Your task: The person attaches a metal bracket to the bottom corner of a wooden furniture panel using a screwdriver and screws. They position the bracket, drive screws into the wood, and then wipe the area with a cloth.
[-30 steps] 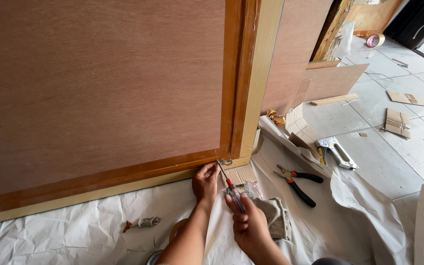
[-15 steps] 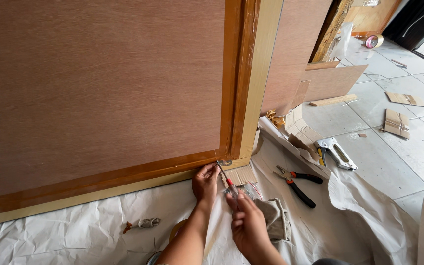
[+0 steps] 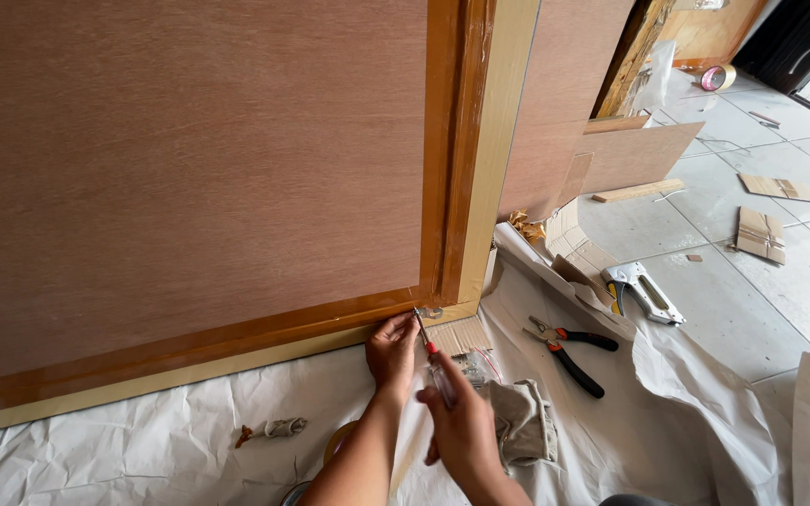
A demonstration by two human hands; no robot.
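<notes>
Hardly any change from a second ago — left hand (image 3: 392,349) still pressed against the near right corner of the wooden frame (image 3: 442,187), fingers curled beside the small metal fitting (image 3: 429,312). Right hand (image 3: 461,426) closed around the red-handled screwdriver (image 3: 431,354), tip at that fitting (apparently still turning in place). Pliers (image 3: 569,349) and staple gun (image 3: 641,290) untouched to the right — on the white sheet (image 3: 142,450).
</notes>
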